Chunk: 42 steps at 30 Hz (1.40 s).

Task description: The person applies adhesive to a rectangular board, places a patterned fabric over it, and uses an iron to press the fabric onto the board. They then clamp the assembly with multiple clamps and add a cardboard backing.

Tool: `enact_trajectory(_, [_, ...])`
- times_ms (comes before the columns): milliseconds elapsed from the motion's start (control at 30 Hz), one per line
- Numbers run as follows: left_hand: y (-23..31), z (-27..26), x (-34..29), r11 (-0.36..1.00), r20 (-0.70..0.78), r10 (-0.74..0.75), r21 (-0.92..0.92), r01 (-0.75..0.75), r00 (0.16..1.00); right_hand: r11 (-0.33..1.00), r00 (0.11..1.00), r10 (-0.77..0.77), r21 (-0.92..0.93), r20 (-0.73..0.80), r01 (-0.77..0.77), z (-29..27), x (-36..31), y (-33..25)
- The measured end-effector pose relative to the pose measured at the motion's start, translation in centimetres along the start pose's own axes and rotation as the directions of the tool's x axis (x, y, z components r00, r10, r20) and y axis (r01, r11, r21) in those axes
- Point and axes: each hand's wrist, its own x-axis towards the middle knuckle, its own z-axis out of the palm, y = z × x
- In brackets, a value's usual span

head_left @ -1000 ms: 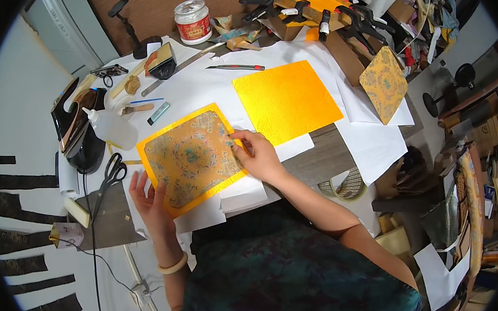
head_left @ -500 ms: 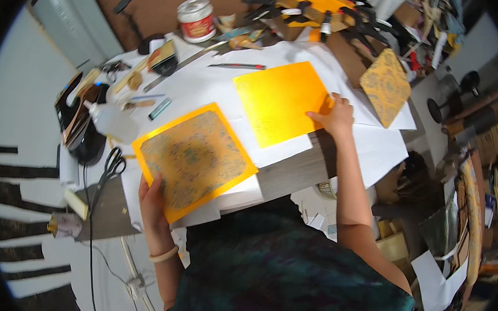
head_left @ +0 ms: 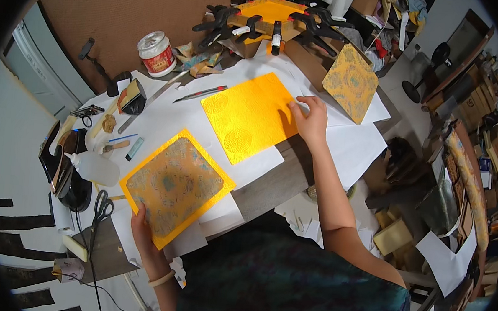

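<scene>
My left hand (head_left: 143, 227) grips the near edge of a square board (head_left: 173, 185) covered in patterned gold fabric with a yellow border. The board lies on white paper (head_left: 164, 108) at the table's near left. My right hand (head_left: 309, 120) rests, fingers spread, on the right edge of a plain yellow brocade sheet (head_left: 249, 116) spread flat in the middle of the table. A second patterned gold square board (head_left: 351, 82) leans upright just beyond my right hand.
A yellow piece held by several black clamps (head_left: 270, 19) sits at the back. A red-and-white tin (head_left: 157, 54), a squeeze bottle (head_left: 94, 166), scissors (head_left: 101, 208), a pen (head_left: 201, 94) and brushes lie at the left. Cluttered shelves (head_left: 472, 175) stand to the right.
My right hand left the patterned board and reached across to the far right edge of the yellow sheet. My left hand shifted along the board's near edge.
</scene>
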Motion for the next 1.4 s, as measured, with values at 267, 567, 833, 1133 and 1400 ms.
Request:
enact_trajectory(267, [-0.8, 1.2, 0.5, 0.995, -0.042, -0.018, 0.101, 0.022, 0.999, 0.201, 0.799, 0.387, 0.804, 0.460, -0.560, 1.4, 12.8, -2.5])
enact_trajectory(567, [-1.1, 1.5, -0.4, 0.973, -0.076, 0.050, 0.229, -0.031, 0.996, -0.052, 0.606, 0.440, 0.693, 0.663, -0.720, 9.4, 22.5, -1.0])
enact_trajectory(833, [-2.9, 0.4, -0.2, 0.821, -0.091, 0.399, 0.479, -0.311, 0.912, -0.082, 0.682, 0.462, 0.793, 0.567, -0.604, 12.8, 25.5, 0.7])
enact_trajectory(1133, [1.3, 4.4, 0.1, 0.570, 0.141, 0.558, 0.651, -0.501, 0.818, -0.076, 0.807, 0.409, 0.898, 0.425, -0.434, 6.6, 20.1, -2.7])
enact_trajectory(1400, [8.8, 12.9, 6.4, 0.621, 0.555, 0.298, 0.506, -0.599, 0.777, 0.269, 0.914, 0.244, 0.883, 0.325, -0.386, -3.5, 12.5, -8.6])
